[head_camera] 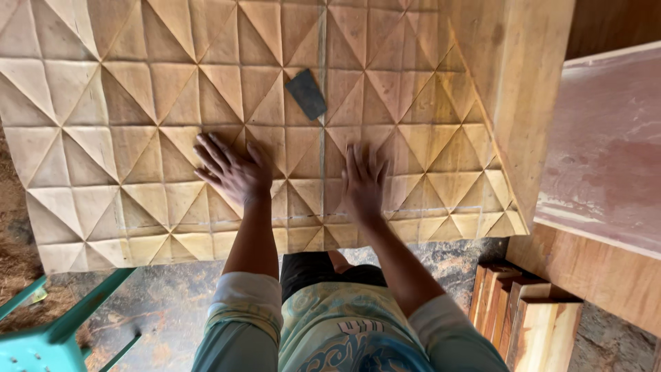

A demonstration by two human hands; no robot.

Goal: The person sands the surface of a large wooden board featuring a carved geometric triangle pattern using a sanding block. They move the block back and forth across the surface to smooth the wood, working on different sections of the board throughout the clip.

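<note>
A woodworking shop: a large carved panel (206, 103) of raised triangular facets lies on the bench, a dark scraper (306, 94) resting on it. Raw planks (523, 83) lean at the right, cut timber blocks (530, 317) are stacked below, and sawdust (17, 275) covers the rough floor.

Bare, matt pale wood makes the carved panel (138, 103) of raised pyramid facets; a dark matt sanding sheet (306, 94) lies on it; stacked wooden blocks (530, 317) look smoother, reddish
</note>
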